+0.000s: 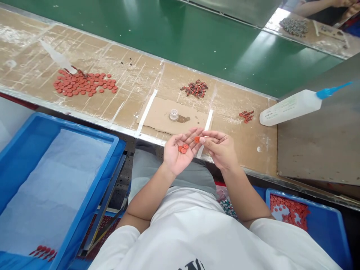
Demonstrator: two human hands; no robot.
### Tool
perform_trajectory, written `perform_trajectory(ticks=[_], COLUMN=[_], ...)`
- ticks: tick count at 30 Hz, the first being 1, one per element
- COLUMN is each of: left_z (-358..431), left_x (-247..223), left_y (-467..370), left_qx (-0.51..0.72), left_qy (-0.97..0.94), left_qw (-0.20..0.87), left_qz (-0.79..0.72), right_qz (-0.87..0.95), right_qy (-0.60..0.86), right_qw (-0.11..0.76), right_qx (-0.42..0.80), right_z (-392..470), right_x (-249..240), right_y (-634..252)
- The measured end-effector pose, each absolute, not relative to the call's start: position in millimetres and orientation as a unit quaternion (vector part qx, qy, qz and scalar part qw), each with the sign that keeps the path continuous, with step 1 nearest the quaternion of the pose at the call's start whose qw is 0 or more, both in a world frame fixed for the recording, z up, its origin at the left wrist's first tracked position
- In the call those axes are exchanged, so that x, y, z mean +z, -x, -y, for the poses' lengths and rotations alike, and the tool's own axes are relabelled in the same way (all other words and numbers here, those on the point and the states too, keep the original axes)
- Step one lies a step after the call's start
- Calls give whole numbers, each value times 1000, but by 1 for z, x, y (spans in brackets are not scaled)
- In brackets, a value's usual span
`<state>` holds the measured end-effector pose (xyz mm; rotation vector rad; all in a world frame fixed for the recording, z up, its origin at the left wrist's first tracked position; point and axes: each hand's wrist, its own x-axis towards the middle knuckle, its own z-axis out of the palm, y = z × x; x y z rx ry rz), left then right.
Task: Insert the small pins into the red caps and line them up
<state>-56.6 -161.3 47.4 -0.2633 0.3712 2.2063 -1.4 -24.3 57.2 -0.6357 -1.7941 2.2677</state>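
My left hand (180, 153) is palm up at the table's front edge, fingers spread, with several red discs (183, 150) lying in the palm. Beside it, my right hand (223, 150) pinches one red disc (197, 139) between thumb and fingers, over the left fingertips. Behind the hands, a small clear cup (173, 114) stands on a piece of cardboard (157, 116) beside a wet brown patch. Farther back lies a pile of small red and black parts (196, 89). A large pile of red discs (81, 84) is at the left.
A white bottle with a blue nozzle (292, 107) leans at the right, near a few red-brown parts (246, 116). Blue trays (115, 142) flank my body. A green surface (168, 33) runs behind the table; another person's arms (317, 6) show at top right.
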Motion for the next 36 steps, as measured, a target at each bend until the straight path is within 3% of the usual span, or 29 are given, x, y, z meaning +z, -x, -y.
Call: perform_trajectory(ticks=[14, 23, 27, 31, 36], left_z=[152, 151, 156, 165, 174], left_x=[24, 18, 19, 19, 24], left_y=[47, 57, 66, 72, 76], left_qx=[900, 910, 915, 921, 923], left_qy=[5, 57, 89, 122, 140], left_qw=[333, 304, 318, 318, 312], left_qz=[-281, -277, -233, -189, -174], right_qz=[422, 535, 686, 860, 967], right_qy=[258, 250, 185, 143, 109], right_qw=[49, 84, 97, 190, 143], right_qx=[868, 803, 697, 451, 183], right_z=[46, 49, 27, -19, -63], right_x=[47, 47, 53, 53, 42], right_y=[1, 10, 27, 76, 155])
